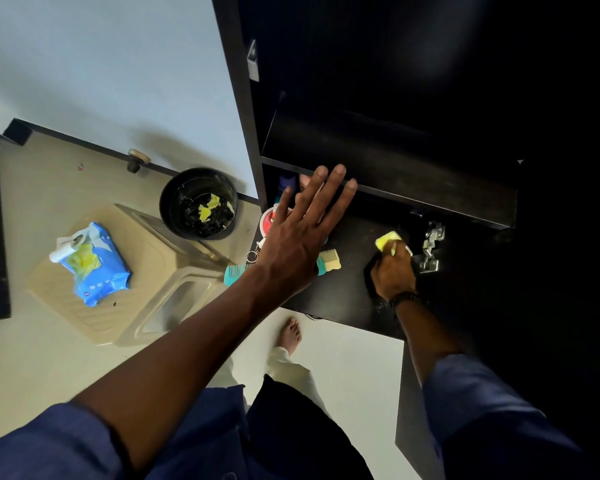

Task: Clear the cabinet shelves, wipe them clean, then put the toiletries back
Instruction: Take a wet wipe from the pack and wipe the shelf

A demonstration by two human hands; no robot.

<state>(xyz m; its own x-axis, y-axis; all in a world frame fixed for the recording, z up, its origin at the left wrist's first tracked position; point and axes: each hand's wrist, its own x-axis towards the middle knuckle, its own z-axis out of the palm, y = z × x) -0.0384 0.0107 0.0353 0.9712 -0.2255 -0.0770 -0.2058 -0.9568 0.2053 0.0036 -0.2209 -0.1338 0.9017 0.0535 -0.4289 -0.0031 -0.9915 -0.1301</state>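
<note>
Head camera looks steeply down at a black cabinet (413, 98) filling the upper right of the frame, its dark upper shelf (388, 168) bare as far as the shadow lets one see. Below it, right of centre, lies the lower shelf (340, 292), where toiletries crowd the left end. At lower left of centre a beige plastic stool (160, 278) stands on the pale floor, and on it rests a blue pack of wipes (96, 265), its flap open with yellow sheets showing. Just above the stool, a black bin (199, 202) holds crumpled yellow wipes.

Across the middle of the frame the left hand (298, 237) reaches in with fingers spread and straight, gripping nothing, its fingertips (340, 171) at the front edge of the upper shelf. It hides most of the toiletries beneath it: a red-and-white round container (268, 221) and a dark blue bottle (288, 183) (both only partly visible). At centre right the right hand (394, 271) is closed around a yellow wipe (388, 240), pressing it on the lower shelf beside a metal hinge (432, 247). A teal comb (238, 271) pokes over the shelf's left edge, a yellow comb (330, 259) lies between the two hands, and a small key ring (252, 255) sits near the teal one.
</note>
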